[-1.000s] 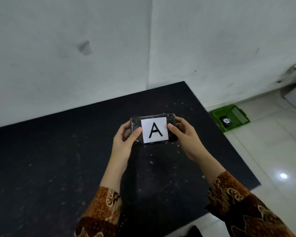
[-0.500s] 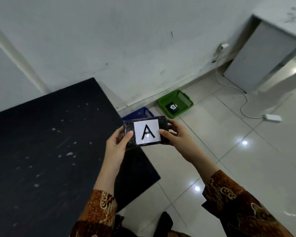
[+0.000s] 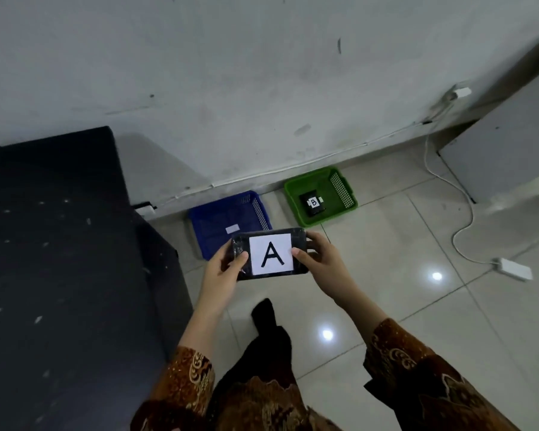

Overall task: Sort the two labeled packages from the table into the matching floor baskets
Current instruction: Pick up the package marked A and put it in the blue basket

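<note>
gripping package a [image 3: 269, 253] by its ends in your left hand [image 3: 223, 272] and right hand [image 3: 321, 259] above the blue basket [image 3: 227, 220], you risk dropping it short onto the floor.

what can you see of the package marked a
The package marked A is a flat black rectangle in glossy, crinkled plastic wrap with a white paper label bearing a black letter A. Held level above the floor, in front of the blue basket, with the left hand and right hand gripping its short ends.
</note>
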A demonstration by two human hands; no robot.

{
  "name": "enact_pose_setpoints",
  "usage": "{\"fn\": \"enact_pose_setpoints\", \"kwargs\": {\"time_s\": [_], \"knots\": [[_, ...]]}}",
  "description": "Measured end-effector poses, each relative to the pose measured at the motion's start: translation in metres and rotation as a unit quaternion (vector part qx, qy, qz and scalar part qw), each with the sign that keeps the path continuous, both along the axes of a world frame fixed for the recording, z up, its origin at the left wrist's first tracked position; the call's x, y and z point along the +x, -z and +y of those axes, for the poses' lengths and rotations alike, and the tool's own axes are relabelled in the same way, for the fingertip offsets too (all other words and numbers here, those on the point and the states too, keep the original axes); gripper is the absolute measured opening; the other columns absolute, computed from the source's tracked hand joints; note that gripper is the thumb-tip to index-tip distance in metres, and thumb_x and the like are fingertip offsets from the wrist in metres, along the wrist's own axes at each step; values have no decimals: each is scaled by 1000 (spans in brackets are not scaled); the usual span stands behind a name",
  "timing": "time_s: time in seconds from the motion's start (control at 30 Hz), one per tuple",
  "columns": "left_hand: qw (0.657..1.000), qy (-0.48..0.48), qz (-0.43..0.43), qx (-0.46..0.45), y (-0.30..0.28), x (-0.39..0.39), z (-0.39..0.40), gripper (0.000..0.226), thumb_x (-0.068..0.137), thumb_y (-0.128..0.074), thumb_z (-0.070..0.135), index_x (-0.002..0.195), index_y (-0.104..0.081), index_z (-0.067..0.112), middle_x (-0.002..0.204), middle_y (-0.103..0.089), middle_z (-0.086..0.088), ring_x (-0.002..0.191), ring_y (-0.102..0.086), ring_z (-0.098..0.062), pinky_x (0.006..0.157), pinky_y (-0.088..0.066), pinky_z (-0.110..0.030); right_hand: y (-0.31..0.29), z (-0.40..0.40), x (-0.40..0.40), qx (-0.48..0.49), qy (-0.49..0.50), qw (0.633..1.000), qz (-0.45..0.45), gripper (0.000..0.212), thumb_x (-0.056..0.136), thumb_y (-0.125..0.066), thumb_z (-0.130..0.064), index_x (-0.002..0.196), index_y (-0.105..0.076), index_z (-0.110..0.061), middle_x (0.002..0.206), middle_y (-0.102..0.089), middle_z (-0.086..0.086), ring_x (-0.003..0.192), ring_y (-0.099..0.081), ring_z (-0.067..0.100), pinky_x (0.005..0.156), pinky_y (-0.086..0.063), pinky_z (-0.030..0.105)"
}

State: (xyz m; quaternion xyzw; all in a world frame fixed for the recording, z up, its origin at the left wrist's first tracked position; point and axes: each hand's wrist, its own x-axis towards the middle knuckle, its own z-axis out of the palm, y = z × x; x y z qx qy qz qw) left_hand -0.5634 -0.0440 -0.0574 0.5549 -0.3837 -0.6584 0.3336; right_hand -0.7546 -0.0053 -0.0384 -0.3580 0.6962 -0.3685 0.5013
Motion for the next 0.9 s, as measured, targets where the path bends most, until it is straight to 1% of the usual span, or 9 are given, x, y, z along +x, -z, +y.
{"fn": "enact_pose_setpoints", "kwargs": {"time_s": [0.1, 0.2, 0.33, 0.47, 0.53, 0.63, 0.73, 0.8, 0.9], "knots": [[999, -24, -35, 23, 28, -24, -34, 41, 92, -53, 13, 133, -52, 17, 124, -62, -2, 113, -58, -12, 85, -48, -15, 30, -50, -24, 42, -49, 998, 26, 39, 86, -65, -14, 123, -53, -16, 106, -67, 5, 88, -65, 11, 64, -52, 13], [995, -45, -69, 58, 64, -40, -66, 45, 93, -52, 14, 137, -46, 16, 134, -57, -8, 122, -54, -19, 103, -44, -33, 70, -95, -38, 86, -80, 993, 32, 43, 85, -67, -15, 125, -51, -11, 112, -67, 14, 92, -65, 24, 75, -54, 26], [986, -70, -113, 98, 152, -53, -107, 45, 94, -52, 18, 138, -46, 19, 136, -56, -6, 125, -51, -19, 109, -40, -41, 164, -154, -50, 127, -118, 984, 40, 45, 85, -67, -16, 126, -52, -7, 114, -67, 19, 94, -67, 28, 81, -56, 37], [979, -84, -150, 113, 292, -58, -157, 44, 94, -52, 17, 137, -46, 13, 135, -57, -9, 124, -53, -22, 108, -40, -40, 304, -217, -51, 147, -152, 975, 67, 48, 85, -67, -21, 130, -53, -8, 120, -64, 15, 100, -65, 32, 88, -54, 44], [974, -88, -176, 113, 357, -58, -178, 42, 94, -51, 16, 136, -47, 9, 132, -58, -11, 122, -54, -23, 105, -42, -35, 370, -241, -46, 148, -169, 971, 86, 48, 85, -67, -25, 128, -55, -9, 118, -66, 12, 101, -64, 28, 92, -53, 43], [968, -112, -196, 112, 458, -57, -205, 39, 95, -50, 15, 133, -50, 6, 129, -59, -11, 118, -55, -23, 97, -44, -29, 476, -270, -37, 143, -160, 973, 80, 42, 85, -67, -24, 124, -60, -11, 110, -68, 7, 94, -62, 20, 92, -54, 40], [964, -108, -219, 107, 531, -55, -224, 37, 95, -49, 18, 132, -51, 9, 117, -58, -1, 107, -54, -15, 89, -42, -25, 559, -291, -28, 144, -155, 973, 91, 37, 87, -64, -23, 121, -62, -12, 112, -70, 9, 91, -62, 18, 89, -53, 35], [963, -105, -224, 102, 573, -54, -236, 36, 95, -50, 18, 130, -53, 8, 112, -57, 1, 105, -54, -16, 88, -41, -24, 605, -303, -23, 158, -163, 969, 99, 36, 88, -62, -24, 122, -62, -11, 117, -68, 12, 100, -64, 25, 91, -52, 35], [964, -92, -230, 99, 620, -50, -255, 34, 95, -51, 18, 127, -56, 7, 113, -58, -1, 104, -54, -17, 91, -42, -27, 649, -316, -20, 168, -163, 967, 105, 36, 91, -59, -22, 124, -59, -8, 121, -65, 16, 109, -60, 31, 94, -47, 35]]}}
